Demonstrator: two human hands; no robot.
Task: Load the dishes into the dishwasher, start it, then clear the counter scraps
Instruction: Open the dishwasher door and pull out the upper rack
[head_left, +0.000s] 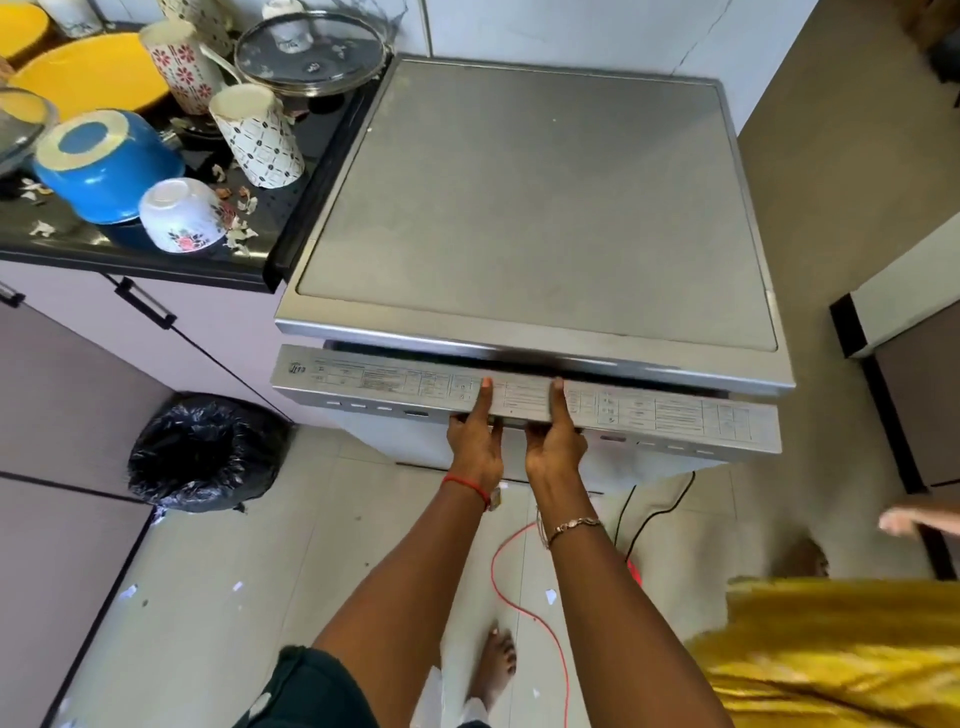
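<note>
Both forearms run up from bottom centre; yellow cloth (841, 654) fills lower right. Left hand (475, 449) and right hand (553, 447) sit side by side at frame centre, each gripping the top edge of the door (363, 387) of the dishwasher (535, 208): thumbs flat on the control strip, fingers curled under the lip. Door is cracked open, with a dark gap between it and the machine top. Dishes are not loaded. On the black desk (130, 254), upper left: blue bowl (106, 166) and white floral bowl (182, 215), both upside down, near patterned cup (257, 135), far patterned cup (179, 67), glass lid (311, 52), yellow plate (93, 73). Scraps (241, 228) lie around the white bowl. Black bin bag (208, 452) is on the floor left of the hands. Red cable (514, 587) is on the tiles below them.
</note>
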